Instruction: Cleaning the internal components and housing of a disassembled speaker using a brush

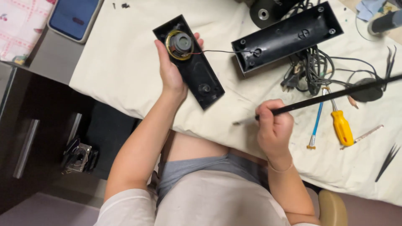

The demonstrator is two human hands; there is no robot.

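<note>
The left hand [169,69] closes its grip on a black speaker panel [194,69], tilted up off the surface [121,62] so the round driver [180,44] mounted in it faces the viewer. A thin wire [217,51] runs from the driver to the open black speaker housing [289,35], which lies just beside it, within the wire's reach. The right hand [274,125] grips a long black rod-like tool [335,95], its tip low over the cloth. A yellow-handled screwdriver [342,127] and tangled cables [312,69] lie near.
</note>
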